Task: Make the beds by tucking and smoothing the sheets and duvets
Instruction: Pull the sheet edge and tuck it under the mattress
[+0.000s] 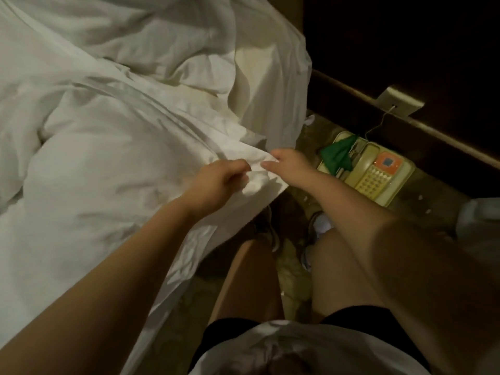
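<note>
Two bare legs (341,272) are seen nearest, below a white shirt (270,345) and black shorts (349,318), standing in shoes (319,223) on the patterned floor (293,269) just right of the duvet (108,163). The white duvet is spread out to the left in rumpled folds, its near edge hanging down towards the floor.

Both forearms are stretched forward to the duvet's right corner. This corner is pinched by the left hand (221,180), whose fingers are curled round a fold of the cloth. Just right of it, the tip of the same corner is held by the right hand (286,169) between thumb and fingers. The two hands are close together but apart, with a small bunch of duvet between them.

Further right of the duvet, a cream phone (378,177) with an orange panel is seen lying on the floor, partly covered by a green cloth (338,156). A thin cord (374,125) is led from it up to a metal plate (400,100) on the dark wall.

Beyond the duvet, a crumpled white sheet (251,77) is seen, draped over the right side and lit more warmly than the rest.
</note>
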Demonstrator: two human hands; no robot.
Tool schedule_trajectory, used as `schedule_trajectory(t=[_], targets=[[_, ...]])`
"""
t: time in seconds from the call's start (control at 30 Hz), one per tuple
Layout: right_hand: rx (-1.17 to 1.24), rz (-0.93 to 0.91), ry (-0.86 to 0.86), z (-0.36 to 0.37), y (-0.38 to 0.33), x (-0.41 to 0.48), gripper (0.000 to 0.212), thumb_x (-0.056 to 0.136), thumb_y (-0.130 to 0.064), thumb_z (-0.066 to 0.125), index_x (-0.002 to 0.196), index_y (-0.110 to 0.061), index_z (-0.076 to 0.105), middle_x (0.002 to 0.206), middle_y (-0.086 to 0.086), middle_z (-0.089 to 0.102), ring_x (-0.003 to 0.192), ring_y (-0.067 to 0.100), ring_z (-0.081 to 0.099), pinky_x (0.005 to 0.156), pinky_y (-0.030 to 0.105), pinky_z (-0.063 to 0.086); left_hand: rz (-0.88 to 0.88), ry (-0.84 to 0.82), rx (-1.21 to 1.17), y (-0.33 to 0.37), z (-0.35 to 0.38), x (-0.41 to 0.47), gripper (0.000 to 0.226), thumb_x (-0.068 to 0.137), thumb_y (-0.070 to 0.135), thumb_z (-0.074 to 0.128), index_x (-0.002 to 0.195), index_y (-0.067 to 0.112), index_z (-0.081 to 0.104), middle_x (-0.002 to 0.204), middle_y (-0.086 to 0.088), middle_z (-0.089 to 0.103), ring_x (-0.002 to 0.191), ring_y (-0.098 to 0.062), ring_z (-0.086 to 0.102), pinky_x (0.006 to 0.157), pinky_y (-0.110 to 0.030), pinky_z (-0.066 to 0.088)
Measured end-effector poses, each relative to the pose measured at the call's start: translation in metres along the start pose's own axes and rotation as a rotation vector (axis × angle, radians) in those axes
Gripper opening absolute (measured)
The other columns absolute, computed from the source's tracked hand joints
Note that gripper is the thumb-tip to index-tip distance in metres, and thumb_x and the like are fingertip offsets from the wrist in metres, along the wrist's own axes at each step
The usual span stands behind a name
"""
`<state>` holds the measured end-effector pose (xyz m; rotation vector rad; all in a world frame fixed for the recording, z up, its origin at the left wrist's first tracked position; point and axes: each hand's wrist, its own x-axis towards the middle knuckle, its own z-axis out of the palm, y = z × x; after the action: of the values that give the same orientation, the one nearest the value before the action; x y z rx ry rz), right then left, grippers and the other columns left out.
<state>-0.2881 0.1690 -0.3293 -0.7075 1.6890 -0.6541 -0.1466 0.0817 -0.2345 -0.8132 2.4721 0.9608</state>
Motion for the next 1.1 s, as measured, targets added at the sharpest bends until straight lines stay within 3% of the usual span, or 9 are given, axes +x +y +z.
schedule_trajectory(t=[0.17, 0.27, 0.37, 0.47, 0.63, 0.83, 0.97, 1.03, 1.1], targets=[[0.236, -0.086, -0.028, -0.015, -0.032, -0.042, 0.023, 0.090, -0.010, 0.060, 0.069, -0.020, 0.059, 0.058, -0.007, 0.048, 0.048, -0.003, 0.042, 0.050, 0.017, 0.031, 0.041, 0.005, -0.136, 0.019, -0.015, 0.005, 0.004, 0.087, 0.015, 0.063, 0.090, 0.011, 0.063, 0.076, 0.013, 0.056, 0.072, 0.000, 0.051, 0.066, -0.010, 0.036], [0.324, -0.074, -0.108, -0.017, -0.037, -0.048, 0.014, 0.091, -0.002, 0.054, 0.091, 0.010, 0.062, 0.068, 0.009, 0.049, 0.056, 0.003, 0.043, 0.053, 0.017, 0.032, 0.075, -0.018, -0.202, 0.018, -0.027, 0.010, 0.020, 0.080, 0.034, 0.060, 0.089, 0.016, 0.064, 0.089, 0.004, 0.060, 0.080, -0.004, 0.054, 0.075, -0.017, 0.040], [0.413, -0.055, -0.183, -0.020, -0.040, -0.053, 0.024, 0.090, 0.001, 0.056, 0.104, 0.020, 0.054, 0.079, 0.013, 0.053, 0.069, 0.015, 0.050, 0.064, 0.023, 0.040, 0.088, -0.034, -0.224, 0.014, -0.031, 0.010, 0.009, 0.077, 0.037, 0.058, 0.082, 0.030, 0.056, 0.103, 0.009, 0.049, 0.091, 0.002, 0.050, 0.080, -0.006, 0.035], [0.527, -0.035, -0.217, -0.021, -0.044, -0.058, 0.018, 0.087, 0.005, 0.059, 0.104, 0.005, 0.062, 0.085, 0.011, 0.062, 0.071, 0.010, 0.058, 0.068, 0.020, 0.047, 0.097, -0.101, -0.272, 0.015, -0.036, 0.007, 0.005, 0.077, 0.028, 0.058, 0.079, 0.028, 0.053, 0.112, 0.013, 0.047, 0.097, 0.004, 0.050, 0.084, -0.005, 0.035], [0.587, 0.010, -0.227, -0.025, -0.058, -0.069, 0.026, 0.087, 0.013, 0.052, 0.090, -0.012, 0.056, 0.062, -0.003, 0.061, 0.047, 0.000, 0.054, 0.044, 0.010, 0.042, 0.133, -0.234, -0.259, 0.017, -0.049, 0.006, 0.015, 0.081, 0.010, 0.070, 0.081, 0.021, 0.059, 0.114, 0.010, 0.048, 0.105, -0.008, 0.050, 0.085, -0.012, 0.038], [0.581, 0.007, -0.246, -0.035, -0.067, -0.076, 0.028, 0.090, 0.014, 0.048, 0.082, -0.013, 0.042, 0.050, -0.003, 0.050, 0.033, -0.001, 0.042, 0.032, 0.011, 0.031, 0.088, -0.119, -0.203, 0.014, -0.042, 0.006, 0.014, 0.086, 0.014, 0.065, 0.081, 0.018, 0.053, 0.082, 0.007, 0.051, 0.073, -0.004, 0.048, 0.065, -0.010, 0.035], [0.583, 0.031, -0.280, -0.035, -0.065, -0.071, 0.030, 0.089, 0.013, 0.050, 0.082, -0.015, 0.041, 0.065, 0.005, 0.055, 0.044, 0.002, 0.051, 0.042, 0.013, 0.043, 0.126, -0.122, -0.151, 0.010, -0.040, 0.010, 0.015, 0.086, 0.013, 0.064, 0.081, 0.017, 0.050, 0.079, 0.007, 0.050, 0.072, -0.003, 0.047, 0.065, -0.011, 0.034], [0.641, 0.066, -0.321, -0.034, -0.063, -0.065, 0.032, 0.088, 0.014, 0.050, 0.083, -0.016, 0.042, 0.083, 0.012, 0.061, 0.061, 0.009, 0.059, 0.053, 0.016, 0.052, 0.168, -0.134, -0.123, 0.005, -0.039, 0.012, 0.014, 0.086, 0.012, 0.064, 0.080, 0.013, 0.051, 0.080, 0.003, 0.049, 0.073, -0.003, 0.046, 0.065, -0.012, 0.033], [0.651, 0.076, -0.363, -0.031, -0.062, -0.057, 0.032, 0.087, 0.016, 0.049, 0.085, -0.016, 0.042, 0.099, 0.020, 0.055, 0.067, 0.012, 0.057, 0.051, 0.016, 0.051, 0.219, -0.150, -0.095, 0.001, -0.040, 0.014, 0.013, 0.084, 0.012, 0.065, 0.080, 0.010, 0.053, 0.079, 0.004, 0.049, 0.074, 0.001, 0.046, 0.066, -0.008, 0.032]])
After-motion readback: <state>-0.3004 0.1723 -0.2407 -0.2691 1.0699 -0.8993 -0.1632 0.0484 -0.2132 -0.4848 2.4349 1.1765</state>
